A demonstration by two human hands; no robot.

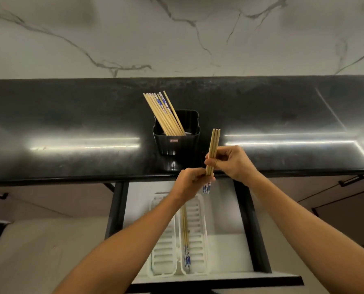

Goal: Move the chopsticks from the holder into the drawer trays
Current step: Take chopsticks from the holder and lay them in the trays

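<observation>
A black holder (176, 143) stands on the dark counter with several wooden chopsticks (164, 112) leaning to the left in it. Both hands grip one small bundle of chopsticks (213, 145) above the counter's front edge. My right hand (232, 162) pinches the bundle's middle. My left hand (190, 182) holds it lower down, and blue-patterned ends (207, 188) stick out below. In the open drawer lie two white slotted trays: the left tray (163, 251) and the right tray (198, 219). The right tray holds a few chopsticks (185, 236).
The black counter (70, 124) runs the full width under a marble wall. The drawer (225, 247) has black side rails and a white floor to the right of the trays. Cabinet fronts with dark handles (351, 180) flank the drawer.
</observation>
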